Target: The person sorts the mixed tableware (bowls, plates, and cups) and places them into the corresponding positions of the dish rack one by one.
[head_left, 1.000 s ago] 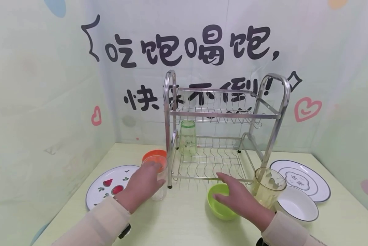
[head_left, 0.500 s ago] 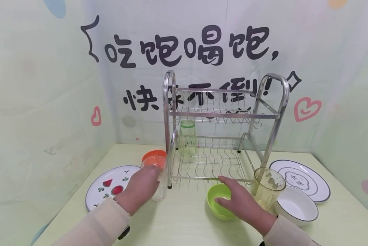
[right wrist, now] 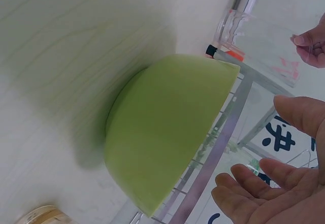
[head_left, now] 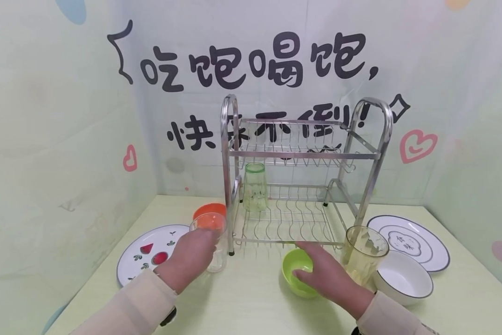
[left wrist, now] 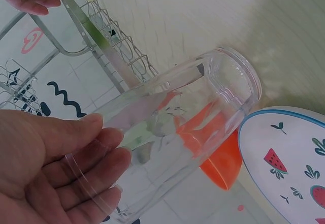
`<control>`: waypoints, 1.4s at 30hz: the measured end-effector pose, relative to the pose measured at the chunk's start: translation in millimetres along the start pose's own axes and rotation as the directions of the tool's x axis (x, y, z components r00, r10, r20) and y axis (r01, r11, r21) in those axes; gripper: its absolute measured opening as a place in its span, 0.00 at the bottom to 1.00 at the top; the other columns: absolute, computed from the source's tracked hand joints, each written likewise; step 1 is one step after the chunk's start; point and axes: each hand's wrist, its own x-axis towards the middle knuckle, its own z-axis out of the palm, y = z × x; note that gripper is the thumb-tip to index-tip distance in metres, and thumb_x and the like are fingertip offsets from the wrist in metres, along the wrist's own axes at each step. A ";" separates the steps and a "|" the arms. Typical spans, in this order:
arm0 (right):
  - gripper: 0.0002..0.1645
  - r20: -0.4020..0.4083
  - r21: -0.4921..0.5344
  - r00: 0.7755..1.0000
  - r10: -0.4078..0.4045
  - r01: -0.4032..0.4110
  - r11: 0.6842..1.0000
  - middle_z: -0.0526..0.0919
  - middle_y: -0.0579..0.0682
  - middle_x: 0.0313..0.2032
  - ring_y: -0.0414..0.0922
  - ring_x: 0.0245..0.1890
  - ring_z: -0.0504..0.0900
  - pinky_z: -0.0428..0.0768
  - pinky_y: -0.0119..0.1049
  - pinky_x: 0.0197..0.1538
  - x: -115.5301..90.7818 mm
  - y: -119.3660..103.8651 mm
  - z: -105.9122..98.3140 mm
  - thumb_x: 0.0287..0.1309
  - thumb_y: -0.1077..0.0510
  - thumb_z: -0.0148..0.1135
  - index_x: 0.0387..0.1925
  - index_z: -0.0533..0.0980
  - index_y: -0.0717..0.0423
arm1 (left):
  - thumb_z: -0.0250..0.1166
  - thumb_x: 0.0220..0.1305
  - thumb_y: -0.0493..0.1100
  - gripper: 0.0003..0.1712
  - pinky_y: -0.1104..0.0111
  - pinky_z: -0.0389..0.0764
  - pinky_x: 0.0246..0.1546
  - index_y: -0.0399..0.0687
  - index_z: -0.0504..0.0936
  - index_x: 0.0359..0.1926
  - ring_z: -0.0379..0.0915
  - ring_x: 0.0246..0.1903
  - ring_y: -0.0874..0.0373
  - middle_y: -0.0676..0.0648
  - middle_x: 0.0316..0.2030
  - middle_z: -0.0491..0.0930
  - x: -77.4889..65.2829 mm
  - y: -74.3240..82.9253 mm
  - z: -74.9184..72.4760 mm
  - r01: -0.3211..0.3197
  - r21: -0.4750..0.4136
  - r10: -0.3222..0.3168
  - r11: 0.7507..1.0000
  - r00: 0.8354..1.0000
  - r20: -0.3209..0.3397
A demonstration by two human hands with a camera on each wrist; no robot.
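My left hand (head_left: 190, 255) pinches the upper rim of a clear drinking glass (left wrist: 167, 132), thumb on one side and fingers on the other. The glass stands upright on the table, in front of an orange bowl (head_left: 209, 215). My right hand (head_left: 332, 274) hovers over the right side of a lime-green bowl (head_left: 295, 279), its thumb and fingers spread apart. In the right wrist view the fingers (right wrist: 244, 183) hold nothing, and the green bowl (right wrist: 157, 127) sits upright on the table beside them.
A two-tier metal dish rack (head_left: 305, 155) stands behind the hands, with a green-tinted glass (head_left: 255, 188) on its lower tier. To the right are an amber glass (head_left: 366, 253), a white bowl (head_left: 403, 279) and a white plate (head_left: 431, 244). A fruit-patterned plate (head_left: 138, 242) lies left.
My left fingers have closed in on the glass rim, and the glass leans or shifts very slightly left. My right hand has moved slightly down and right over the green bowl.
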 end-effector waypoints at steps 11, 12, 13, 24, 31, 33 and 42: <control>0.35 -0.001 -0.015 1.000 -0.013 0.013 1.000 0.77 0.61 0.56 0.60 0.59 0.73 0.70 0.54 0.61 6.5 -1.9 -3.3 0.49 0.60 0.73 0.59 0.71 0.65 | 0.71 0.54 0.32 0.11 0.72 0.71 0.20 0.45 0.76 0.33 0.68 0.20 0.58 0.49 0.22 0.76 -2.7 3.3 -4.4 0.011 0.007 -0.011 1.000 1.000 0.005; 0.35 -0.003 -0.015 1.000 -0.012 0.012 1.000 0.77 0.61 0.56 0.60 0.59 0.73 0.69 0.54 0.62 6.9 -1.9 -3.5 0.49 0.60 0.73 0.59 0.71 0.65 | 0.70 0.54 0.32 0.11 0.72 0.70 0.20 0.45 0.76 0.33 0.67 0.19 0.58 0.49 0.21 0.75 -2.9 3.7 -4.7 0.013 0.003 -0.013 1.000 1.000 0.005; 0.35 -0.004 -0.012 1.000 -0.012 0.012 1.000 0.76 0.61 0.56 0.60 0.59 0.73 0.69 0.54 0.62 7.3 -1.7 -3.6 0.49 0.60 0.72 0.59 0.71 0.65 | 0.70 0.54 0.32 0.11 0.72 0.69 0.19 0.45 0.76 0.33 0.67 0.19 0.58 0.50 0.21 0.75 -3.0 3.9 -4.7 0.013 0.000 -0.013 1.000 1.000 0.005; 0.36 -0.003 0.016 1.000 0.008 -0.008 1.000 0.75 0.61 0.58 0.60 0.60 0.71 0.68 0.55 0.62 6.3 -1.0 -4.2 0.50 0.59 0.72 0.60 0.71 0.64 | 0.70 0.54 0.32 0.14 0.73 0.68 0.18 0.44 0.79 0.42 0.66 0.20 0.58 0.50 0.21 0.75 -6.4 0.3 -2.9 0.020 -0.016 -0.021 1.000 0.999 -0.035; 0.36 -0.003 0.037 1.000 0.027 -0.027 0.999 0.74 0.62 0.59 0.61 0.62 0.70 0.67 0.55 0.63 7.5 -0.8 -2.5 0.51 0.60 0.71 0.61 0.70 0.64 | 0.70 0.54 0.32 0.17 0.72 0.67 0.17 0.44 0.81 0.46 0.67 0.21 0.58 0.49 0.22 0.76 -9.8 -2.4 -3.5 0.047 -0.038 -0.049 0.998 0.997 -0.056; 0.36 0.000 0.043 0.999 0.032 -0.032 0.999 0.74 0.63 0.59 0.61 0.62 0.70 0.67 0.55 0.63 7.4 -0.8 -1.8 0.51 0.60 0.71 0.62 0.70 0.64 | 0.70 0.55 0.33 0.12 0.72 0.67 0.17 0.43 0.81 0.41 0.66 0.20 0.57 0.50 0.20 0.74 -11.3 -1.9 -4.7 0.063 -0.039 -0.065 0.997 0.996 -0.057; 0.37 -0.003 0.055 0.999 0.032 -0.032 0.998 0.74 0.63 0.59 0.61 0.61 0.70 0.68 0.56 0.62 4.3 -1.6 -2.7 0.50 0.58 0.72 0.61 0.70 0.64 | 0.69 0.57 0.34 0.07 0.70 0.66 0.19 0.45 0.77 0.32 0.65 0.19 0.56 0.50 0.19 0.72 -20.4 2.3 -10.5 0.095 -0.128 -0.108 0.987 0.990 -0.092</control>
